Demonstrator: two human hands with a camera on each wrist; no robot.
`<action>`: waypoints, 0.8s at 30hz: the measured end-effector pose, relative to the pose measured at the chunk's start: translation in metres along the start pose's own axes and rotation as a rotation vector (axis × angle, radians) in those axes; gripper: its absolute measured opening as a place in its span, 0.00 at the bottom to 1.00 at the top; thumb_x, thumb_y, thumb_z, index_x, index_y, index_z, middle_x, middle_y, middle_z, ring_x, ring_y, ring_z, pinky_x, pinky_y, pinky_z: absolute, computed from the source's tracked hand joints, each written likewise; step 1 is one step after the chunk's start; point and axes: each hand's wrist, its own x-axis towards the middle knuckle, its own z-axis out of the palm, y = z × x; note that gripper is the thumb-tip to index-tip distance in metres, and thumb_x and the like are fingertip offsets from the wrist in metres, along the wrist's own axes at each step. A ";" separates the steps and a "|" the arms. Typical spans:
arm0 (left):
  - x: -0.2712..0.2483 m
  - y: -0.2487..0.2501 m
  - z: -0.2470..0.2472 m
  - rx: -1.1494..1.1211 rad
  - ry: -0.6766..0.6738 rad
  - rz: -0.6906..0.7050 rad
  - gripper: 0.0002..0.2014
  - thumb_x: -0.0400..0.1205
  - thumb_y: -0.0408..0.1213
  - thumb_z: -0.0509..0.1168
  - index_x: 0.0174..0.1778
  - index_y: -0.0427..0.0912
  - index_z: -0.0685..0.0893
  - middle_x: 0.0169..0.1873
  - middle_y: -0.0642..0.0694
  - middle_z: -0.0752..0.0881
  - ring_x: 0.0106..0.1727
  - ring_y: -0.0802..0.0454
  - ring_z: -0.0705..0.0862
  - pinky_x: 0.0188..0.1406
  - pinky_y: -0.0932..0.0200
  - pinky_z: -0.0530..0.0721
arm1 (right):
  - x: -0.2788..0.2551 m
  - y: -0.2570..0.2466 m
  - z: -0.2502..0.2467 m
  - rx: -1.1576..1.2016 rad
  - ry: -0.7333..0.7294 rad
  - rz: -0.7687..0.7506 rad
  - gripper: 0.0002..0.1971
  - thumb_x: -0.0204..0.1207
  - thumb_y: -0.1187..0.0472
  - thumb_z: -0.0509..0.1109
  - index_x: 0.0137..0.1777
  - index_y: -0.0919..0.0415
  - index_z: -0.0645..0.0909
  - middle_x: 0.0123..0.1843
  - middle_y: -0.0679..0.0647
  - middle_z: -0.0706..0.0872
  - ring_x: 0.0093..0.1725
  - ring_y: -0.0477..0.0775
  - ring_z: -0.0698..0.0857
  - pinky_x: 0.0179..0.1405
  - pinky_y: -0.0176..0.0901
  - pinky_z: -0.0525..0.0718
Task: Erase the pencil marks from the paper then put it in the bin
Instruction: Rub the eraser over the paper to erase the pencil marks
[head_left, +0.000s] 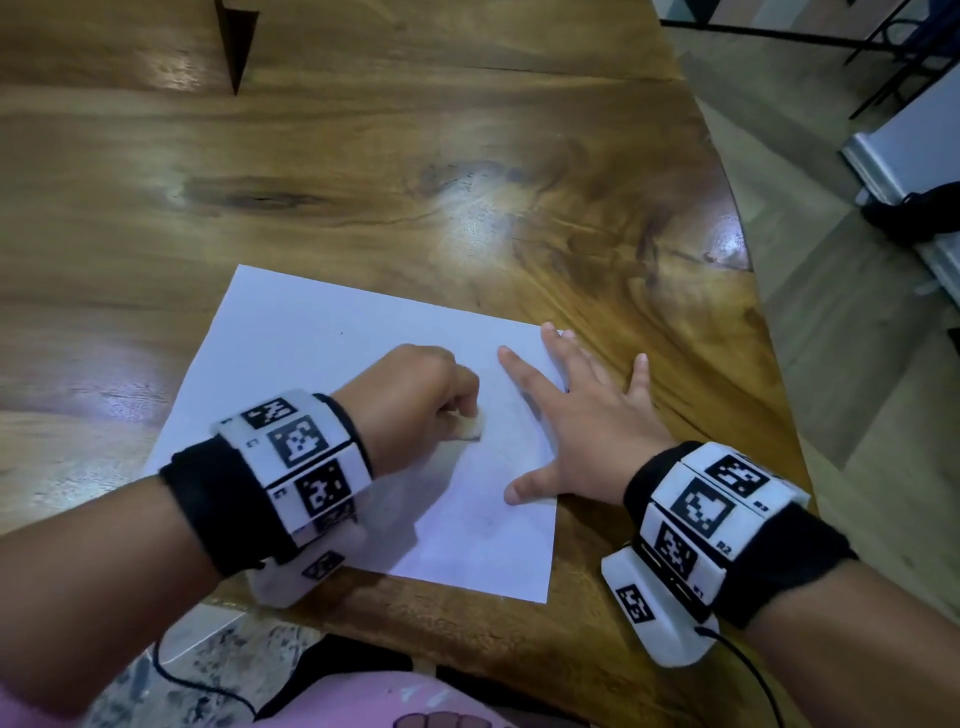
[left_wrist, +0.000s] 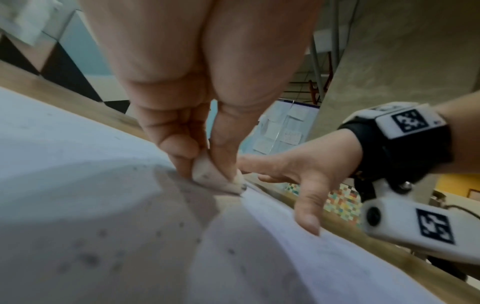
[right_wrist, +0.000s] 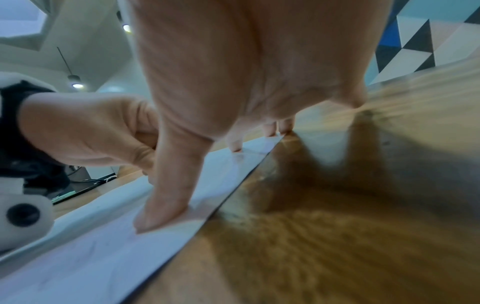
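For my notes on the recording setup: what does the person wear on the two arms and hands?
Both hands are bare, no sleeves. Each wrist has a black band carrying white blocks with black square code markers, and a white camera housing below. A thin black cable leaves the right one.

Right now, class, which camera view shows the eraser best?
The left wrist view: the eraser fills the centre, pinched by the left hand against the paper. The head view shows only a small blurred piece of it. In the right wrist view the eraser cannot be made out.
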 end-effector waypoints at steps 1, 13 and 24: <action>-0.003 -0.002 0.002 -0.016 0.012 0.025 0.06 0.73 0.39 0.69 0.32 0.43 0.83 0.32 0.47 0.78 0.37 0.47 0.78 0.36 0.59 0.70 | 0.000 0.000 0.000 -0.002 -0.004 0.001 0.61 0.58 0.29 0.74 0.78 0.33 0.29 0.81 0.48 0.22 0.80 0.49 0.26 0.72 0.77 0.30; -0.030 -0.013 0.002 -0.045 -0.051 0.076 0.05 0.69 0.37 0.70 0.28 0.45 0.83 0.28 0.53 0.75 0.30 0.51 0.77 0.30 0.65 0.70 | 0.000 -0.001 -0.001 0.004 -0.008 -0.003 0.61 0.58 0.30 0.74 0.78 0.33 0.29 0.81 0.48 0.22 0.80 0.49 0.25 0.73 0.76 0.30; -0.049 -0.016 0.003 -0.074 -0.106 0.092 0.08 0.71 0.34 0.68 0.26 0.45 0.79 0.29 0.53 0.75 0.29 0.55 0.77 0.32 0.64 0.74 | 0.000 -0.003 -0.002 0.014 0.020 -0.047 0.62 0.59 0.31 0.75 0.80 0.37 0.30 0.81 0.53 0.23 0.80 0.51 0.25 0.77 0.50 0.26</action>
